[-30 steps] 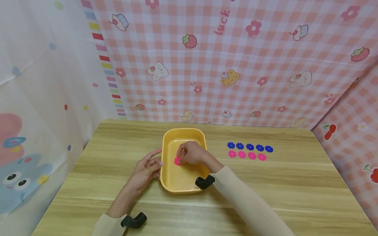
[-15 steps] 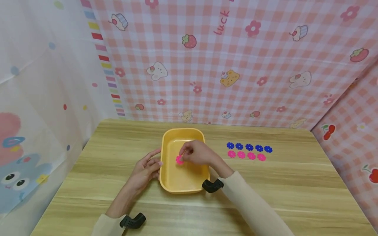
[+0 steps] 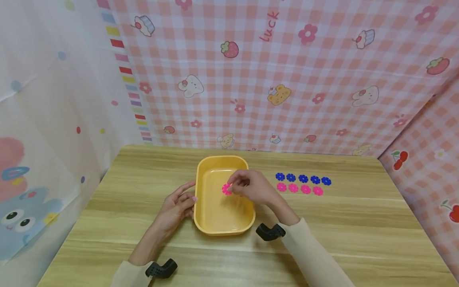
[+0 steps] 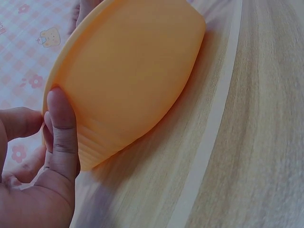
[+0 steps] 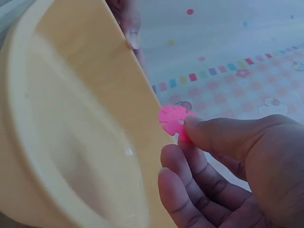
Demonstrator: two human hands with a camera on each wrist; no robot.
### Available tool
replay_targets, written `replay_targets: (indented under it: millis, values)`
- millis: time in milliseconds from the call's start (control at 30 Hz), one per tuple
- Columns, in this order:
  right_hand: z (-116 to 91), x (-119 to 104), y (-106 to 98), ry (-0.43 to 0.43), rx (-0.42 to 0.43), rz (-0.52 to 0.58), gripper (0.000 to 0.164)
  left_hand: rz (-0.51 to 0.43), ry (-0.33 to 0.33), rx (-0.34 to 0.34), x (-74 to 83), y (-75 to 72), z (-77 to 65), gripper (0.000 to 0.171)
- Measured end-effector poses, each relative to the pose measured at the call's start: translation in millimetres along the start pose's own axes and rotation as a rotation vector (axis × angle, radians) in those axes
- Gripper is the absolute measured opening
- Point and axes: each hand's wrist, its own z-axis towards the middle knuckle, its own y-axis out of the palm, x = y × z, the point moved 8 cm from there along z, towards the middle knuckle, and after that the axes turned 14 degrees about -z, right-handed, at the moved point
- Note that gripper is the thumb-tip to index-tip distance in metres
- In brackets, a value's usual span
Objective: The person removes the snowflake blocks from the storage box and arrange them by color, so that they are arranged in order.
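Observation:
A pink flower-shaped plastic disc (image 3: 227, 189) is pinched between the thumb and index finger of my right hand (image 3: 252, 186), over the yellow plastic tub (image 3: 224, 232). In the right wrist view the notched disc (image 5: 172, 118) shows past the thumb tip, in front of the tub's wall (image 5: 114, 80). My left hand (image 3: 177, 205) holds the tub's left side, its thumb tip at the rim. The left wrist view has the left hand's fingers (image 4: 63, 123) against the tub's outer wall (image 4: 128, 61). The tub's visible floor holds no other disc.
To the right of the tub lie a row of blue discs (image 3: 303, 179) and, nearer, a row of pink discs (image 3: 305, 189) on the wooden table (image 3: 358, 223). A checked cloth (image 3: 215, 111) hangs behind the table. Black wrist mounts (image 3: 270, 232) sit at both cuffs.
My right hand has risen from the tub's floor and moved right toward the tub's right rim, with the pink disc still pinched. The left hand and the tub stay where they were.

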Motion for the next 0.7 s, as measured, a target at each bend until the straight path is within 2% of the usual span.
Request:
replay_targets:
  millis: [233, 400, 700]
  values:
    - [-14, 15, -11, 0.093, 0.041, 0.112, 0.011, -0.006, 0.002, -0.007, 0.1, 0.6, 1.1, 0.061]
    - [-27, 29, -22, 0.160, 0.079, 0.136, 0.012, -0.002, 0.000, -0.004, 0.1, 0.2, 1.4, 0.061]
    - [-47, 53, -46, 0.150, 0.144, 0.182, 0.014, 0.001, -0.004, -0.007, 0.3, 0.8, 0.2, 0.061]
